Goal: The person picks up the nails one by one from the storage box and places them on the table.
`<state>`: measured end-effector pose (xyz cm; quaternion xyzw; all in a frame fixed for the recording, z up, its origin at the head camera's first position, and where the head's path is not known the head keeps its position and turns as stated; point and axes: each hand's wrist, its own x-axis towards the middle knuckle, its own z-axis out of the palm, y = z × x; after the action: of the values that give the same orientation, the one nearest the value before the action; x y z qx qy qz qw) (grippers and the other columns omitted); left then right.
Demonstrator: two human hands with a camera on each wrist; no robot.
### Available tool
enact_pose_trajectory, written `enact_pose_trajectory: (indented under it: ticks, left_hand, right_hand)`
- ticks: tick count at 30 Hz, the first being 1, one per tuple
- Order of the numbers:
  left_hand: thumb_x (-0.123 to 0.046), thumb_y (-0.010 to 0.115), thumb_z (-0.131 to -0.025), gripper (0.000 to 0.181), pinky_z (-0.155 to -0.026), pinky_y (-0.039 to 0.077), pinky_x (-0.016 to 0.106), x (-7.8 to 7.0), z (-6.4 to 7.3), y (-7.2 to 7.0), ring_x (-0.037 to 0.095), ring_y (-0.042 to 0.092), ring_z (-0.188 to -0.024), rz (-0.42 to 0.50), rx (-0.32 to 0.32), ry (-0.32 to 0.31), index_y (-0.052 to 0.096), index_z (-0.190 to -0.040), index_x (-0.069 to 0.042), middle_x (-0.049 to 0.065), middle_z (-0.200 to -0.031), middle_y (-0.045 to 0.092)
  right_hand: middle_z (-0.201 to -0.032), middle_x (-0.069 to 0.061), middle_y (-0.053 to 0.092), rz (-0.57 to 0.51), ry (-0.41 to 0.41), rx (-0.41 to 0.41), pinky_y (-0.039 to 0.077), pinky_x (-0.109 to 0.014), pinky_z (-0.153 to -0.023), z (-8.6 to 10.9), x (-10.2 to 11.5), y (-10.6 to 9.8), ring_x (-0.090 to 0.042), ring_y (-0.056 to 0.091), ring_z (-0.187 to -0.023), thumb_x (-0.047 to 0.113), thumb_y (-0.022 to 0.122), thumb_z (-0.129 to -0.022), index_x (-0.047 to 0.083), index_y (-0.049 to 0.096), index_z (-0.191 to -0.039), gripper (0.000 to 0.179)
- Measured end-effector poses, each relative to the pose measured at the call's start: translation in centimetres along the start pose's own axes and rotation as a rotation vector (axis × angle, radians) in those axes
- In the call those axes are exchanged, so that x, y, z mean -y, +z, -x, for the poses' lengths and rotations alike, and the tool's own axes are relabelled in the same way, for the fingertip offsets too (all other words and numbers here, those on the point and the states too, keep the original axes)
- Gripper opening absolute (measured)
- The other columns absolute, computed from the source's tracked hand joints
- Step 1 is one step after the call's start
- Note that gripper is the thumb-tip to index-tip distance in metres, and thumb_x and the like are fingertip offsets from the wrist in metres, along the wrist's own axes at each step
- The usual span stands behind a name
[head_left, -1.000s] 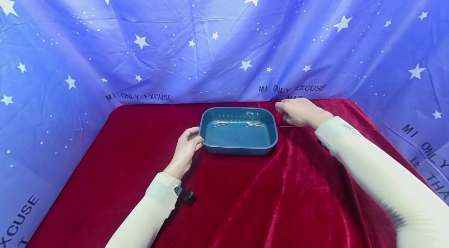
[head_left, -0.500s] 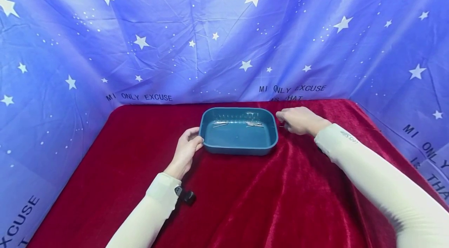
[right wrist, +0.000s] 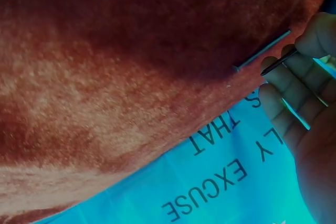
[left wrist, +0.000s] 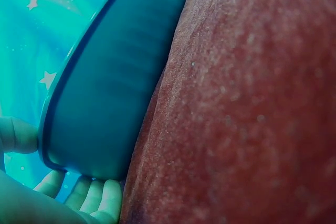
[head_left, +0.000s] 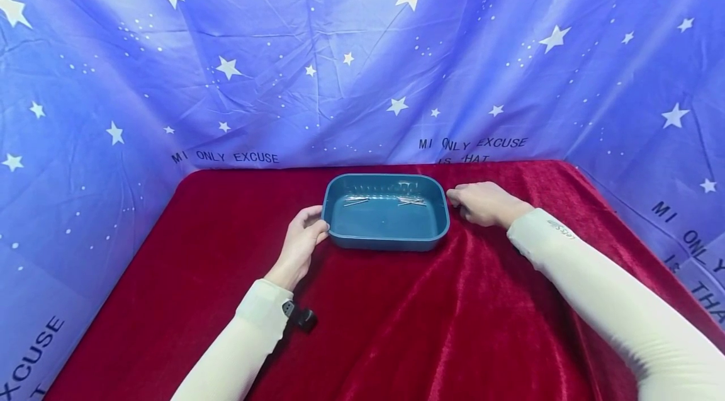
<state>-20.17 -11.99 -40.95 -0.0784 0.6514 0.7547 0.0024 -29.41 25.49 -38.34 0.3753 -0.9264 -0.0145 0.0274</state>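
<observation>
You've got 1 blue bin, 1 red cloth, 1 left hand, 1 right hand
Outside the bin it's two in view: one nail in your right hand, a second nail on the cloth. Inside, two little clusters of thin metal pieces, too overlapped to count.

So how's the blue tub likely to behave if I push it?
The tub looks like smooth molded plastic, so it's probably stiff. Low and wide, it seems unlikely to tip. The plush cloth beneath may drag or bunch up.
</observation>
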Motion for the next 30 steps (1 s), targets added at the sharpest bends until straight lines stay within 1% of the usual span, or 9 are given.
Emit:
enact_pose_trajectory:
  ticks: [5, 13, 17, 21, 30]
  left_hand:
    - [0.004, 0.051, -0.082, 0.047, -0.095, 0.048, 0.038, 0.0, 0.0, 0.0, 0.030, 0.058, -0.107, 0.004, 0.003, 0.004, 0.049, -0.130, 0.003, 0.022, -0.124, 0.055]
    - [0.005, 0.051, -0.082, 0.047, -0.094, 0.048, 0.038, -0.1, 0.2, 0.0, 0.029, 0.058, -0.104, 0.014, 0.000, 0.003, 0.049, -0.129, 0.003, 0.022, -0.123, 0.056]
    - [0.004, 0.052, -0.082, 0.047, -0.095, 0.048, 0.038, -0.1, 0.1, 0.0, 0.028, 0.059, -0.104, 0.008, 0.003, 0.002, 0.049, -0.129, 0.003, 0.022, -0.123, 0.056]
    - [0.004, 0.052, -0.082, 0.047, -0.095, 0.048, 0.038, -0.1, 0.1, 0.0, 0.029, 0.058, -0.105, 0.007, 0.006, 0.000, 0.049, -0.130, 0.003, 0.022, -0.123, 0.056]
    - [0.004, 0.052, -0.082, 0.047, -0.095, 0.048, 0.038, -0.2, 0.1, 0.1, 0.031, 0.058, -0.108, 0.001, 0.003, -0.007, 0.049, -0.130, 0.003, 0.022, -0.123, 0.055]
  right_hand:
    - [-0.072, 0.007, 0.048, 0.006, 0.001, 0.004, 0.048, -0.039, -0.063, 0.2, -0.1, 0.4, -0.016, 0.053, -0.067, 0.002, 0.064, -0.072, 0.018, 0.052, -0.078, 0.021]
    - [-0.072, 0.006, 0.049, 0.014, -0.010, -0.004, 0.047, -0.038, -0.060, 0.5, -0.3, 0.8, -0.016, 0.052, -0.067, 0.000, 0.062, -0.070, 0.017, 0.051, -0.077, 0.022]
    - [-0.071, 0.006, 0.047, 0.020, -0.015, -0.005, 0.047, -0.037, -0.060, 0.6, -0.7, 1.2, -0.016, 0.052, -0.066, 0.000, 0.063, -0.070, 0.018, 0.050, -0.076, 0.023]
    - [-0.072, 0.007, 0.046, 0.033, -0.030, -0.009, 0.047, -0.037, -0.060, 0.6, -0.9, 1.4, -0.017, 0.054, -0.066, 0.001, 0.064, -0.071, 0.018, 0.051, -0.077, 0.022]
    - [-0.073, 0.005, 0.049, 0.030, -0.030, -0.015, 0.049, -0.038, -0.060, 0.7, -0.8, 1.3, -0.018, 0.056, -0.068, 0.001, 0.065, -0.070, 0.018, 0.054, -0.077, 0.022]
